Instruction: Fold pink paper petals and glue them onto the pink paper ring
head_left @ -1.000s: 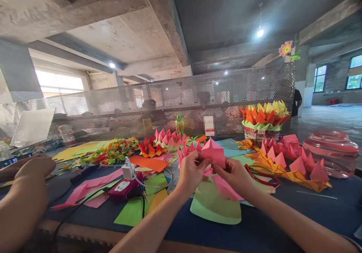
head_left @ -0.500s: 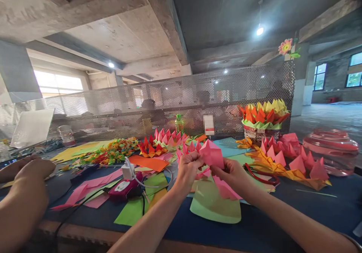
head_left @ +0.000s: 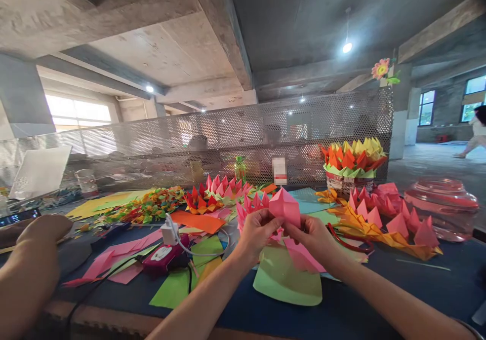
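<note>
The pink folded paper piece with a pointed top (head_left: 284, 208) is held up over the dark blue table (head_left: 243, 312), its peak pointing up and its lower edge toward the person. It lies just beyond and between the two hands, so neither is clearly nearer. The left hand (head_left: 253, 236) is nearly closed, pinching the lower left side between thumb and fingers; the right hand (head_left: 317, 238) has its thumb and fingers closed on the lower right corner, with the thumbs close together. Beneath them lie a loose pink paper sheet (head_left: 306, 259) and a light green, round-edged paper sheet (head_left: 284, 284), while a row of pink pointed paper folds (head_left: 248, 205) stands just beyond the left hand.
</note>
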Demonstrator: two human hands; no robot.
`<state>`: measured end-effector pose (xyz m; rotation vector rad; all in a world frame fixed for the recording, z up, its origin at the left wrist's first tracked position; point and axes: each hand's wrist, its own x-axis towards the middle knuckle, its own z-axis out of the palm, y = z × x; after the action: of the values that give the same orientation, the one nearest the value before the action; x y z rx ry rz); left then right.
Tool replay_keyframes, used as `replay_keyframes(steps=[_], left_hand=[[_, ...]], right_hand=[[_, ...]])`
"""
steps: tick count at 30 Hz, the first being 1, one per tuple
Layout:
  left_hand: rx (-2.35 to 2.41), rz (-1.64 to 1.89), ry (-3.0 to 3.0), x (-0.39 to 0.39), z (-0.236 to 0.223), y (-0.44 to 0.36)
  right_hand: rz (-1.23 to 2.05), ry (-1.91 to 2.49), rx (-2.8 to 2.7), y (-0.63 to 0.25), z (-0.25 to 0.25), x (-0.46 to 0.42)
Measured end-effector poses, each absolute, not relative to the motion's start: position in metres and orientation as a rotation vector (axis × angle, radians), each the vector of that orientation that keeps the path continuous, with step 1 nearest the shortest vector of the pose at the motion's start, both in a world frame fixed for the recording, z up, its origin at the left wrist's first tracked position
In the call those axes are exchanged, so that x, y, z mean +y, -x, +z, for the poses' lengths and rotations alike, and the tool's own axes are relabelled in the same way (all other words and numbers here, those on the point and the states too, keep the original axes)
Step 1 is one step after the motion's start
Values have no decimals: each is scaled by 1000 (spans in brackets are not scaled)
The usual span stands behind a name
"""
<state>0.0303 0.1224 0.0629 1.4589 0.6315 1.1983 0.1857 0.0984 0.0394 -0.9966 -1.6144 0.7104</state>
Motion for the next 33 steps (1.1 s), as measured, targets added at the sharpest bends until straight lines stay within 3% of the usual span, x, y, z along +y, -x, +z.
replay_keyframes(steps=[15,33], left_hand=[[615,1174,-1300,119,70,-28],[570,1145,-1314,123,67,-26]], right_hand=[[122,909,-1767,-203,49,92],[-9,846,-1928,-203,51,94]])
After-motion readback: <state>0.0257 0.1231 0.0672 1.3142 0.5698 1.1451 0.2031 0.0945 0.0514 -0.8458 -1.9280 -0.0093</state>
